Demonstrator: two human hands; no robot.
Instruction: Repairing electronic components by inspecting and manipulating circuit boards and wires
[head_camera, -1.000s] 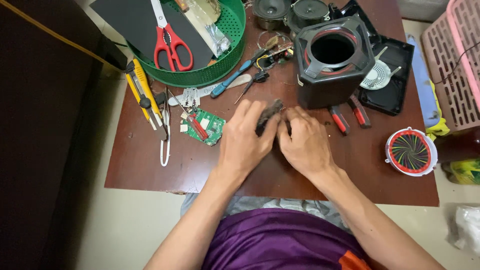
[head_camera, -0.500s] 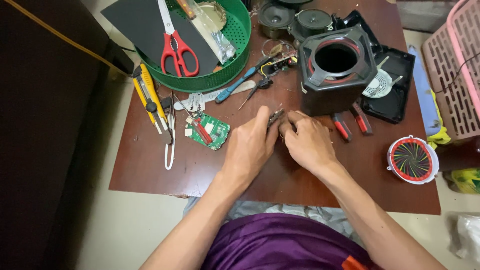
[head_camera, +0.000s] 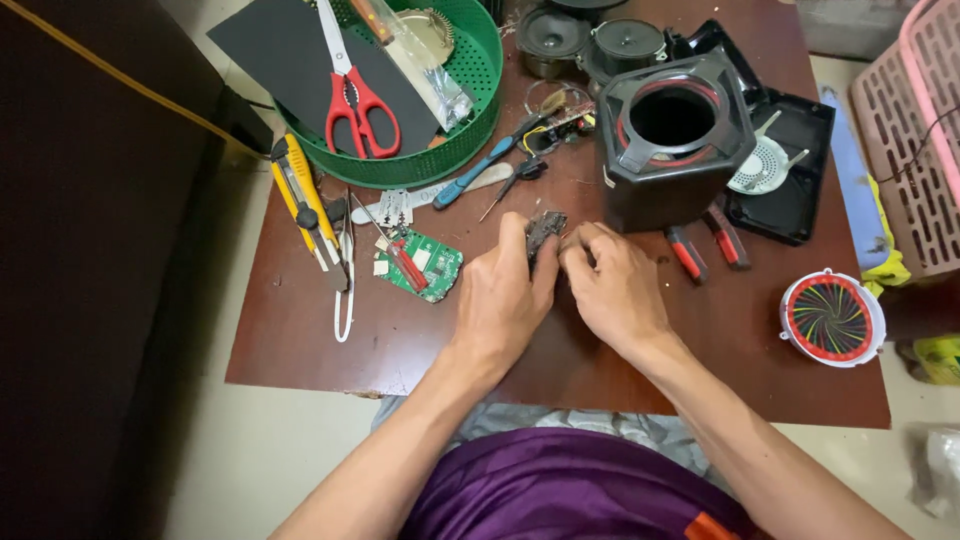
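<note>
Both my hands meet over the middle of a dark red-brown table (head_camera: 300, 340). My left hand (head_camera: 505, 295) and my right hand (head_camera: 610, 285) pinch a small dark part (head_camera: 545, 228) between their fingertips; most of it is hidden by the fingers. Just beyond the hands stands a black speaker housing (head_camera: 675, 140) with a round opening on top. A green circuit board (head_camera: 420, 265) lies left of my left hand.
A green round basket (head_camera: 470, 110) holds red scissors (head_camera: 358, 100). A yellow utility knife (head_camera: 300, 200), a blue-handled screwdriver (head_camera: 480, 170), red-handled pliers (head_camera: 705, 245), two speaker drivers (head_camera: 590, 40), a black cover (head_camera: 790, 180), a round red-rimmed disc (head_camera: 832, 318) and a pink crate (head_camera: 915, 150) surround the hands.
The view has shifted slightly. My hands stay together on the small dark part, fingers working it; it now sticks up a little above the fingertips.
</note>
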